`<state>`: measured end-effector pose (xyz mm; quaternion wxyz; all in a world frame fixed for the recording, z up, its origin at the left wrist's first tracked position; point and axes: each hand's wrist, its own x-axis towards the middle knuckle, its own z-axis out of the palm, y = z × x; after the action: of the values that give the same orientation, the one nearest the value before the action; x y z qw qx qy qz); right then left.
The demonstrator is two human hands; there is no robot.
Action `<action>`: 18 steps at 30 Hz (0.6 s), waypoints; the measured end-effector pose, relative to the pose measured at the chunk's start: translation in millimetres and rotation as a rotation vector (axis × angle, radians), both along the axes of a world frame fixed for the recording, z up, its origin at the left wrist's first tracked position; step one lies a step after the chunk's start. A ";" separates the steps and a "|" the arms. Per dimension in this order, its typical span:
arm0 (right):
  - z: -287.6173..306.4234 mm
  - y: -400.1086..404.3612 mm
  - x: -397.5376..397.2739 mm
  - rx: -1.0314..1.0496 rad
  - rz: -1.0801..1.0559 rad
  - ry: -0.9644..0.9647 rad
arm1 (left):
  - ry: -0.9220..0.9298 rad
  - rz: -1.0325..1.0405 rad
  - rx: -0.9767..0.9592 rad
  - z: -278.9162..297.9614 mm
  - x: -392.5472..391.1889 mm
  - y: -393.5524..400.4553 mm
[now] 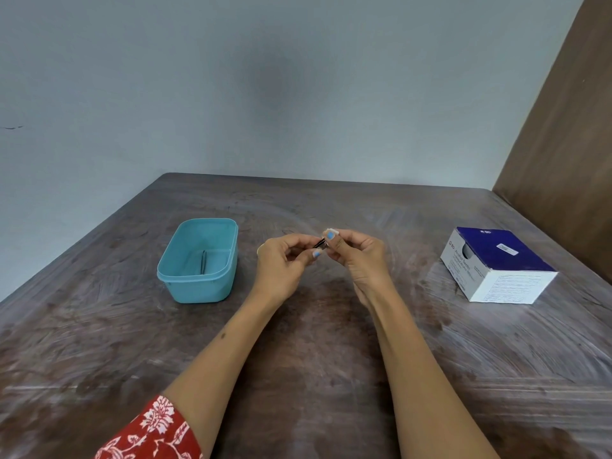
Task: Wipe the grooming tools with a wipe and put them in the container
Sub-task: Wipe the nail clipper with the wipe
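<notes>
Above the middle of the table, my left hand (284,260) pinches a small dark metal grooming tool (319,242) by one end. My right hand (356,255) pinches a small white wipe (332,232) folded around the tool's other end. Most of the tool is hidden between the fingers. To the left stands an open teal plastic container (185,279). A pair of dark tweezers (203,261) lies flat on its bottom.
A blue and white box of alcohol swabs (496,263) sits on the brown wooden table (298,359) at the right. A grey wall runs along the table's far edge, and a brown panel (569,144) stands at the far right.
</notes>
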<state>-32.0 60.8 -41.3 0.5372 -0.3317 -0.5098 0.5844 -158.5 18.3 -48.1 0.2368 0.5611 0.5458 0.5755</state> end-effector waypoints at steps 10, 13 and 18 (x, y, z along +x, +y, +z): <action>0.0 -1.5 0.3 -0.016 0.011 0.012 | 0.005 -0.012 0.003 0.5 -0.1 -1.1; -0.3 -0.8 0.4 -0.038 0.007 0.033 | 0.017 -0.008 0.008 0.0 -0.5 -0.4; 1.2 -2.6 0.1 -0.040 0.025 0.020 | -0.002 -0.017 0.024 0.5 0.1 -1.6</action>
<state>-31.9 58.2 -40.2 0.5282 -0.3302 -0.4966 0.6044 -158.3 16.7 -47.6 0.2357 0.5679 0.5338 0.5805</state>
